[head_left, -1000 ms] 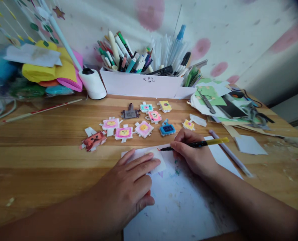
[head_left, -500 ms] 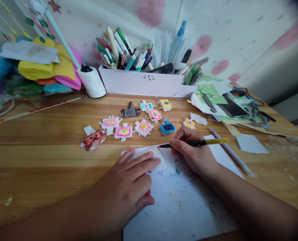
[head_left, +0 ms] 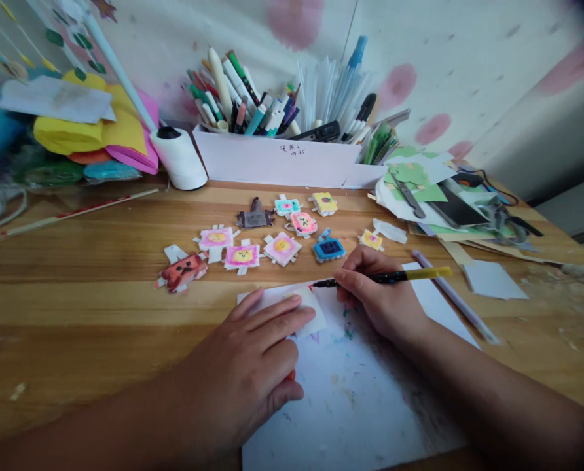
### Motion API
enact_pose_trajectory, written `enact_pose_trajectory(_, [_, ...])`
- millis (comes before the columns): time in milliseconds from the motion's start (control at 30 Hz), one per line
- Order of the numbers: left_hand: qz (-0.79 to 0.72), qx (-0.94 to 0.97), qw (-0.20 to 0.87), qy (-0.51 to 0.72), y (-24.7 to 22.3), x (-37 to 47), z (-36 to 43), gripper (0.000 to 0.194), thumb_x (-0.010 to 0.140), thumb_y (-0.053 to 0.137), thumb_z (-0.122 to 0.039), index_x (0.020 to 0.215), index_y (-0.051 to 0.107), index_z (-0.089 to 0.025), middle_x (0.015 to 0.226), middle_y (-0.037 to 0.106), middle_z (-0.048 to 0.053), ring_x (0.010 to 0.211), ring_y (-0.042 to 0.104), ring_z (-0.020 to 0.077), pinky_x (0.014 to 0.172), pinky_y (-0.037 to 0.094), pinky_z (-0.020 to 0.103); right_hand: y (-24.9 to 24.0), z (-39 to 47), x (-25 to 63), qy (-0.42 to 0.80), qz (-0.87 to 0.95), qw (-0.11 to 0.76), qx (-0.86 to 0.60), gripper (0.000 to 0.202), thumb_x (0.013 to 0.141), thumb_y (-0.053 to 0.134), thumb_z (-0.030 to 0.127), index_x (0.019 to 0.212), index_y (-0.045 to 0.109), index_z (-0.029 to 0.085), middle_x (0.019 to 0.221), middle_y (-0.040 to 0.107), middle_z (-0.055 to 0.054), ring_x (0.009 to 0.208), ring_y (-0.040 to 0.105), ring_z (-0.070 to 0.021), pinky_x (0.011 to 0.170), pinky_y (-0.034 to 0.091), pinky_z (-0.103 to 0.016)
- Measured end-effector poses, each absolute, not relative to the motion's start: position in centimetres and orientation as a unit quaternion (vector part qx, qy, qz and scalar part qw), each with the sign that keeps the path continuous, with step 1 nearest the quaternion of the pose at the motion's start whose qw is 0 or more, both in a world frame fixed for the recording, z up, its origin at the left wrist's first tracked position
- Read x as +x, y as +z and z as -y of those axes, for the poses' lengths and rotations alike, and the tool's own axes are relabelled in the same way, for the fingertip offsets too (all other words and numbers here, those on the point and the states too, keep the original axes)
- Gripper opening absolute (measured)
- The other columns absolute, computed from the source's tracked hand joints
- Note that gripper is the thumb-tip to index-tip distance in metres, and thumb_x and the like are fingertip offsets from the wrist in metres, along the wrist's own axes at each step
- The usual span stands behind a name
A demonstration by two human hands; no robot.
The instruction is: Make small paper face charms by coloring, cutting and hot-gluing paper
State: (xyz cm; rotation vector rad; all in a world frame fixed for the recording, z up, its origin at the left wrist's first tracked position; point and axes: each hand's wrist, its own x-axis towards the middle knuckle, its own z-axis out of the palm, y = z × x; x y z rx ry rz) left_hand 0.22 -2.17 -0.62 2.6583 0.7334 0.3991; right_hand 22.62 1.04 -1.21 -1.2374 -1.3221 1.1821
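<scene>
My right hand (head_left: 378, 291) pinches a black marker (head_left: 390, 277) with a yellow end. Its tip meets the upper edge of a small white paper piece (head_left: 315, 315), beside a small red mark. Lying flat with fingers stretched out, my left hand (head_left: 267, 353) presses that piece down and covers much of it. Something orange shows only in part under the left thumb. Beneath both hands lies a large white sheet (head_left: 341, 418) stained with colour. Several small coloured paper cutouts, among them a blue one (head_left: 328, 246) and a red-brown one (head_left: 182, 269), lie beyond the sheet.
A white box (head_left: 282, 163) full of pens stands at the back. To its left is a white lamp base (head_left: 179, 160) near coloured rolls (head_left: 71, 134). On the right are a purple pen (head_left: 454, 297), white paper squares (head_left: 493, 279), a phone (head_left: 459, 206) and scraps.
The marker has tilted very slightly, its yellow end shifting a little right and up. Its tip stays at the paper's edge, and my left hand has stayed in place.
</scene>
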Motion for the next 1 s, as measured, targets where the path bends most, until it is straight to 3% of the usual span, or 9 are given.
enact_pose_trajectory(633, [-0.260,0.935,0.182,0.157,-0.63,0.20,2.28,0.015,0.087,0.058,-0.027,0.076,0.057,-0.019,0.137,0.054,0.010,0.133,0.042,0.0270,0.114,0.018,0.053,-1.03,-0.94,22.31,0.462,0.578,0.456,-0.494,0.021,0.079,0.066,0.023,0.064,0.050,0.020,0.051,0.059,0.004,0.044,0.047,-0.0081,0.042,0.036,-0.021])
enact_pose_trajectory(1000, [-0.260,0.938,0.165,0.159,-0.58,0.18,2.27,0.016,0.088,0.059,-0.030,0.076,0.058,-0.019,0.136,0.055,0.008,0.131,0.044,0.0270,0.112,0.026,0.050,-0.93,-0.67,22.37,0.474,0.544,0.456,-0.522,0.021,0.075,0.067,0.023,0.062,0.050,0.021,0.048,0.058,0.004,0.040,0.046,-0.0087,0.039,0.034,-0.021])
